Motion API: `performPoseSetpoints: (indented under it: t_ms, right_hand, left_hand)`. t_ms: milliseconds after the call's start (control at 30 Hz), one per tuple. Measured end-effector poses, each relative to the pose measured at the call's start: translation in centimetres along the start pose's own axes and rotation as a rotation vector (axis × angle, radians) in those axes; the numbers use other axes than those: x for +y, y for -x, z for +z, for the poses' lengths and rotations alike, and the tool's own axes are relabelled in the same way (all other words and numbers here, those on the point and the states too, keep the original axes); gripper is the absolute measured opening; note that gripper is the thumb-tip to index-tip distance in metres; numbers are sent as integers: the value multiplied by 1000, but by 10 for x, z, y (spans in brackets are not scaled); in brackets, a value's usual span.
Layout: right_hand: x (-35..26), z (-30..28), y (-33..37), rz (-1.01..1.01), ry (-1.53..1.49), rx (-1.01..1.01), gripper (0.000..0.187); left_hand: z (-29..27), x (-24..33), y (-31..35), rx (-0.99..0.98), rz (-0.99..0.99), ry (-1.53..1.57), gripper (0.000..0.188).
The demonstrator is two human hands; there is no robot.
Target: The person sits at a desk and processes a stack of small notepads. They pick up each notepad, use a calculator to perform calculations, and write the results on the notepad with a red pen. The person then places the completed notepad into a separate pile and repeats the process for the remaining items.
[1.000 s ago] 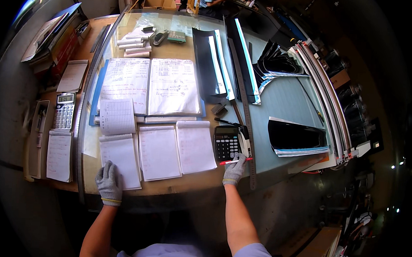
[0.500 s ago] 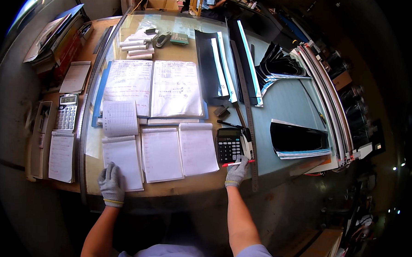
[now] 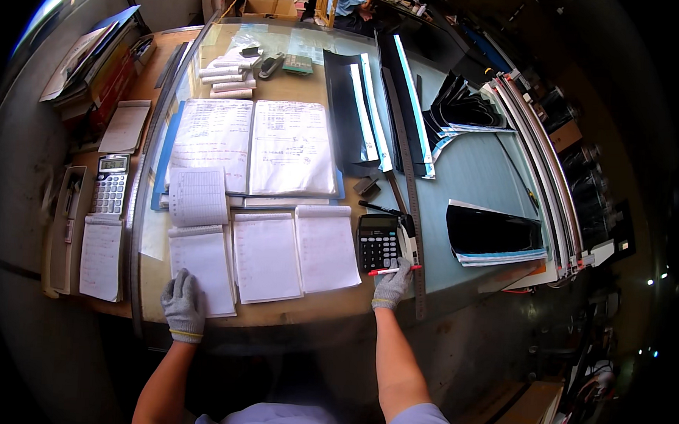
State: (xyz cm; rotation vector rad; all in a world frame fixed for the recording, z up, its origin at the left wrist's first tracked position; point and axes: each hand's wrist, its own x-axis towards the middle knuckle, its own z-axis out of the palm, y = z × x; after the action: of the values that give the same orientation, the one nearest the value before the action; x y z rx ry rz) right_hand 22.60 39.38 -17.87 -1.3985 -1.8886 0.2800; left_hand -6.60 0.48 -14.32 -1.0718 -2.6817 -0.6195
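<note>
My left hand (image 3: 183, 304), in a grey knit glove, rests with its fingers stretched over the lower left edge of a notepad (image 3: 202, 263), whose top sheet (image 3: 198, 196) is flipped up. My right hand (image 3: 391, 285), gloved alike, is closed on a red and white pen (image 3: 395, 270) held crosswise. Just beyond it sit a black calculator (image 3: 378, 242) and a white tool (image 3: 407, 234) that I cannot make out clearly. Two more notepads, one in the middle (image 3: 268, 256) and one at the right (image 3: 326, 248), lie between my hands. Behind them a large book (image 3: 293, 149) with handwritten pages lies spread.
A long steel ruler (image 3: 411, 185) runs beside black sheets (image 3: 351, 110) and a black stack with blue-white edges (image 3: 496, 234). At the left are a silver calculator (image 3: 111, 183), a written notepad (image 3: 101, 258) and a narrow box (image 3: 67, 230). A co-worker (image 3: 352, 0) sits at the far side.
Both my hands stay nearly where they were, with the pen still held. At the back, the co-worker's arm has shifted. The view has moved very slightly.
</note>
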Motion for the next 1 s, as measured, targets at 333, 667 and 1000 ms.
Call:
performPoseSetpoints:
  t_ms: [333,667,1000]
  right_hand:
    - [3,2,-4,-47,-32,44,24]
    - [8,4,-6,-58,-62,-8,23]
    - [14,10,-10,-78,-100,-17,27]
  left_hand:
    - [-5,5,-5,-19,-6,-31,46]
    - [-9,7,-6,-24,-6,-20,45]
    - [-4,2,-2,-27,-9,-37,47]
